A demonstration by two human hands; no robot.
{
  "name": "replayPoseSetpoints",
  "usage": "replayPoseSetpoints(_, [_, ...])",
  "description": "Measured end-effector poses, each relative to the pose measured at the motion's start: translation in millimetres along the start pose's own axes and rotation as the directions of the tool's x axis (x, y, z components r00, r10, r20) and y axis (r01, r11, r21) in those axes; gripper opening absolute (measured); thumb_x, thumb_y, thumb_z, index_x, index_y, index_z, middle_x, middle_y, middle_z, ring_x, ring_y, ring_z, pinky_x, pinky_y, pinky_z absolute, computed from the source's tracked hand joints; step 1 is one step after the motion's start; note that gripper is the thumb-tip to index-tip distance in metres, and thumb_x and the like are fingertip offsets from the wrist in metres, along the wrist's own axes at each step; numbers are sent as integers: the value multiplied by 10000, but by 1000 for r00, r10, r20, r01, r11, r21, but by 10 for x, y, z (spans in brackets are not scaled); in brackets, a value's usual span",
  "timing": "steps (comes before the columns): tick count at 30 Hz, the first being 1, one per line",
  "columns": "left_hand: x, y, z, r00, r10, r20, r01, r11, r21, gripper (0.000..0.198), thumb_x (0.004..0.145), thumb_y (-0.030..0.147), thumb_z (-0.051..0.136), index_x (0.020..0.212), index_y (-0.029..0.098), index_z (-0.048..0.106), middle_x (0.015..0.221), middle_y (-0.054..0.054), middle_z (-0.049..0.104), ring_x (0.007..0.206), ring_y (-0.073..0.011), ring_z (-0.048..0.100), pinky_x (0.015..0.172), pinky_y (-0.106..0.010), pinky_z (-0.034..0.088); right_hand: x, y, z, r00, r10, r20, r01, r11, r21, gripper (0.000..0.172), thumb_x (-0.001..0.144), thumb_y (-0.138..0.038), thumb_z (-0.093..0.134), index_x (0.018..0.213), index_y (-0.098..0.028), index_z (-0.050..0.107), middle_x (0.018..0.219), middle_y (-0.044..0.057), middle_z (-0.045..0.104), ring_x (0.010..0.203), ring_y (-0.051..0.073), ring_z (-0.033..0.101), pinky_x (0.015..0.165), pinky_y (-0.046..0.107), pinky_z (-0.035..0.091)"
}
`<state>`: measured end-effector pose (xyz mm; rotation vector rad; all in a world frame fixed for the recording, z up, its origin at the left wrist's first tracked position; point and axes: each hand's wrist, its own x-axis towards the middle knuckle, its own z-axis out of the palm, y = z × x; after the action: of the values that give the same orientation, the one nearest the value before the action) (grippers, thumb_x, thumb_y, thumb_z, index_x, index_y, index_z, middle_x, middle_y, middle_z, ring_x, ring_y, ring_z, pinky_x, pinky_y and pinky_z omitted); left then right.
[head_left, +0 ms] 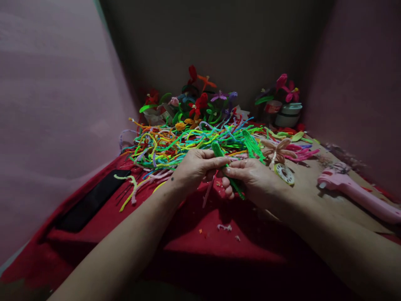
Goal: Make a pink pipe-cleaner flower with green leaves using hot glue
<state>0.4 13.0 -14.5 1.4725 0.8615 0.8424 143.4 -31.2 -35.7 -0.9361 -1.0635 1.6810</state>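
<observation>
Both my hands meet over a red cloth (200, 234) and hold one green pipe cleaner piece (216, 149), folded into a narrow leaf shape. My left hand (196, 167) pinches its upper part between thumb and fingers. Around the lower stem my right hand (249, 174) is closed, and the stem's end sticks out below the fingers. Just behind the hands lies a big loose heap of coloured pipe cleaners (175, 144).
Finished pipe cleaner flowers (197, 102) stand at the back, more in a white pot (288, 115) at the right. A beige flower (277, 151), a small tape roll (284, 173) and a pink glue gun (354, 192) lie right. A black flat object (92, 202) lies left.
</observation>
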Motion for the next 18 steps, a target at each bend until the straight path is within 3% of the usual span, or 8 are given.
replayPoseSetpoints(5, [1,12,72,986,22,-166,-22,1000,2,339,634,309,691,478,144,439,368,57,429,311,-26,332,337,-178,194,6,42,24,1000,4,-1,-4,1000,8,163,781,-171,533,638,-106,575,529,19,585,411,87,532,420,209,450])
replayPoseSetpoints(11, [-12,28,95,959,73,-275,-56,996,68,349,645,279,675,448,144,421,346,60,417,292,-24,332,321,-179,189,-42,41,120,994,-53,-99,34,982,-187,212,772,-157,527,565,-121,553,484,-5,556,362,56,471,383,178,396])
replayPoseSetpoints(14, [0,19,84,961,67,-269,-61,998,30,389,628,264,692,446,155,365,348,74,376,296,-18,311,321,-176,172,-54,22,117,995,-77,-63,63,978,-201,217,764,-161,531,551,-122,551,477,-8,547,365,59,468,390,186,399])
replayPoseSetpoints(18, [20,20,40,993,-70,-100,56,989,-134,325,653,259,676,518,164,396,371,84,361,299,-19,283,329,-171,183,-39,17,62,998,-53,-26,51,997,-63,173,757,-188,545,601,-119,572,489,-10,539,388,78,485,395,208,417])
